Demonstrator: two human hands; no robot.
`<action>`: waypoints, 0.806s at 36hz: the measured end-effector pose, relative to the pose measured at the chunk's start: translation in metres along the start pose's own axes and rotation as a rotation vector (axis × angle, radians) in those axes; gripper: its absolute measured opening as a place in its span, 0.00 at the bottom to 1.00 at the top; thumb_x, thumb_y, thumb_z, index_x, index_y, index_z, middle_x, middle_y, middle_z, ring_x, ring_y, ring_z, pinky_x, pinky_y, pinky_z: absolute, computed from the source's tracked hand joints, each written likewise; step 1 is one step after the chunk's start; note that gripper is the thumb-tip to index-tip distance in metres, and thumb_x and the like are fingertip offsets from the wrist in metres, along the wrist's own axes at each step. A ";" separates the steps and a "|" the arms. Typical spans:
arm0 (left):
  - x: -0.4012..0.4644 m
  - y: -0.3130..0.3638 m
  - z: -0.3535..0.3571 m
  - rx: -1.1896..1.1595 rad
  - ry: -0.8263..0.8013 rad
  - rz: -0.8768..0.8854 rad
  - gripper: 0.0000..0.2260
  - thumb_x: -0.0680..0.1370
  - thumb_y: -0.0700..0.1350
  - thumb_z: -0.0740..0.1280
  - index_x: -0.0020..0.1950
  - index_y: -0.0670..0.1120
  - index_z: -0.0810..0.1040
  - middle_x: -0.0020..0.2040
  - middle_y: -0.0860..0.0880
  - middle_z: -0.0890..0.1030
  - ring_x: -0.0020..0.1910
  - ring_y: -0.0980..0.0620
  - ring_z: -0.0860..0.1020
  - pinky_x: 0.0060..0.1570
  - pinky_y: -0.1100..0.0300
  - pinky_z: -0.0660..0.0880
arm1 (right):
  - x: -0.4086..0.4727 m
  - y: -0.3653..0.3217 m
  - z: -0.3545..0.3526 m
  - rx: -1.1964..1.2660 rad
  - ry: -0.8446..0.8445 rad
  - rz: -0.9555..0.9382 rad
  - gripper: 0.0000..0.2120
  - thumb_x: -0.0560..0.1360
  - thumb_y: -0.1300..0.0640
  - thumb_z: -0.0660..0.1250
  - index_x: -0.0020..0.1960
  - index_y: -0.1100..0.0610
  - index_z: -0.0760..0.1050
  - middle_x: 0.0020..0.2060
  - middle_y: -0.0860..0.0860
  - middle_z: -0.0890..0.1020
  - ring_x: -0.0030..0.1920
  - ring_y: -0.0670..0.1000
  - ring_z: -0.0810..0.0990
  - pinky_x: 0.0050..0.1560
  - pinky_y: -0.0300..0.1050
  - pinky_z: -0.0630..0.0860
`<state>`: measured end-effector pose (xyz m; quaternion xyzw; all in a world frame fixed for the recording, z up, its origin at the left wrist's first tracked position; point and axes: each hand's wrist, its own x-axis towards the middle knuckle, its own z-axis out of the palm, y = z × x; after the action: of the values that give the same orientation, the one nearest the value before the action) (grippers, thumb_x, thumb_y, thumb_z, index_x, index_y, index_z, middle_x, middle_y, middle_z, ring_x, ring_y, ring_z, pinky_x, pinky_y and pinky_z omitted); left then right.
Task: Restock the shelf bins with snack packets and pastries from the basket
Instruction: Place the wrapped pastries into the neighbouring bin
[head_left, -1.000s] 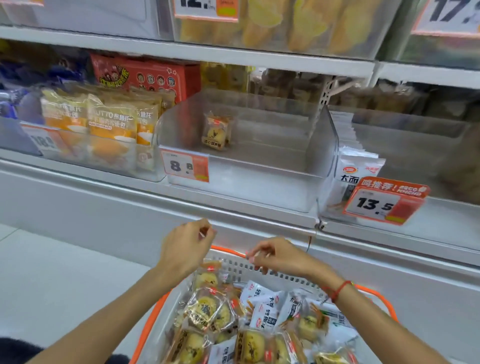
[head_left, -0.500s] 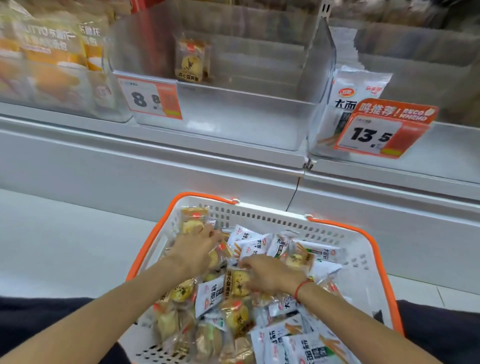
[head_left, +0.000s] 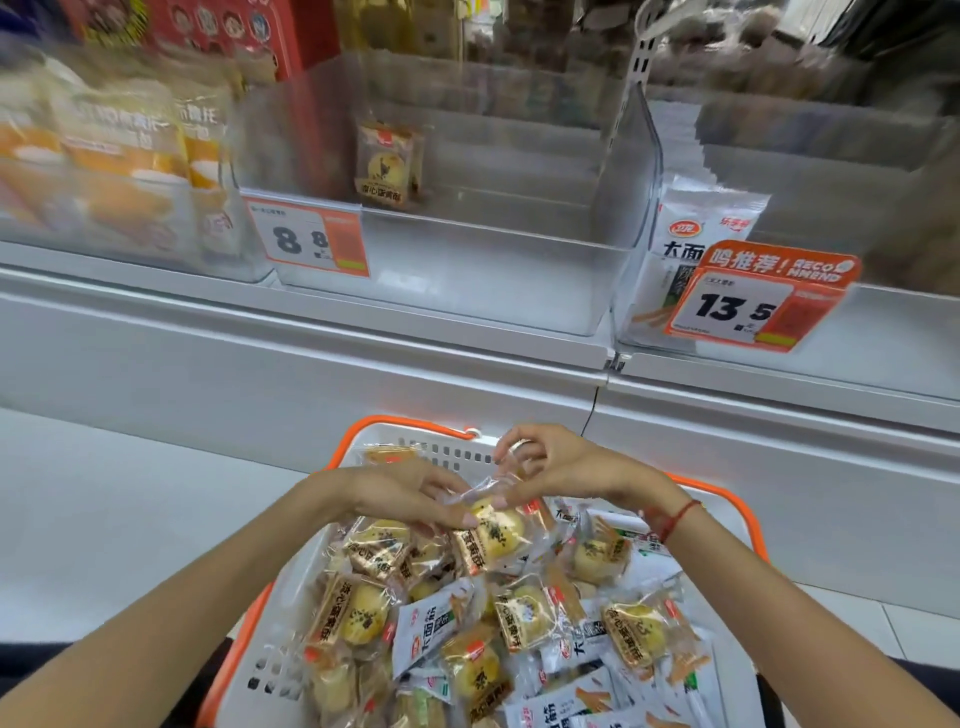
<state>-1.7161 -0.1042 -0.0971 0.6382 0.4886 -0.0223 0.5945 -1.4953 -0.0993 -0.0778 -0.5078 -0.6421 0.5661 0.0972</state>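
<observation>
Shelf bins behind, both hands pinching clear-wrapped yellow pastry above basket

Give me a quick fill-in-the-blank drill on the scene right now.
1. The clear middle shelf bin holds ____ wrapped pastry.
2. Its price tag reads 8.8; the orange tag reads ____.
3. Both hands, left hand and right hand, pinch one clear-wrapped yellow pastry over the white ____-rimmed basket.

Missing: one; 13.5; orange

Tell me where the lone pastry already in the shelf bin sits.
The lone pastry stands upright at the middle bin's back left, above the 8.8 price tag.
</observation>
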 end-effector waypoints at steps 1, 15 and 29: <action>-0.002 -0.002 -0.003 -0.072 0.016 0.012 0.26 0.74 0.52 0.72 0.69 0.47 0.72 0.61 0.47 0.80 0.56 0.52 0.81 0.59 0.57 0.77 | -0.001 -0.003 0.000 0.017 0.058 -0.013 0.21 0.67 0.57 0.78 0.57 0.54 0.74 0.51 0.50 0.80 0.43 0.43 0.79 0.45 0.37 0.77; -0.058 0.029 -0.044 -0.329 0.311 0.286 0.21 0.76 0.53 0.68 0.68 0.51 0.73 0.60 0.54 0.81 0.60 0.59 0.78 0.60 0.61 0.72 | -0.013 -0.091 -0.007 0.145 0.311 -0.243 0.18 0.72 0.56 0.73 0.60 0.54 0.75 0.51 0.52 0.82 0.48 0.45 0.81 0.46 0.39 0.79; -0.124 0.107 -0.154 -0.011 0.846 0.592 0.08 0.76 0.54 0.66 0.52 0.56 0.83 0.48 0.60 0.84 0.49 0.67 0.79 0.44 0.74 0.70 | -0.021 -0.207 -0.034 0.107 0.543 -0.456 0.18 0.71 0.53 0.74 0.58 0.51 0.72 0.47 0.50 0.84 0.43 0.44 0.82 0.35 0.36 0.77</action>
<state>-1.7965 -0.0388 0.1021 0.6992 0.4850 0.4096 0.3288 -1.5736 -0.0612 0.1141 -0.4775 -0.6591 0.4069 0.4147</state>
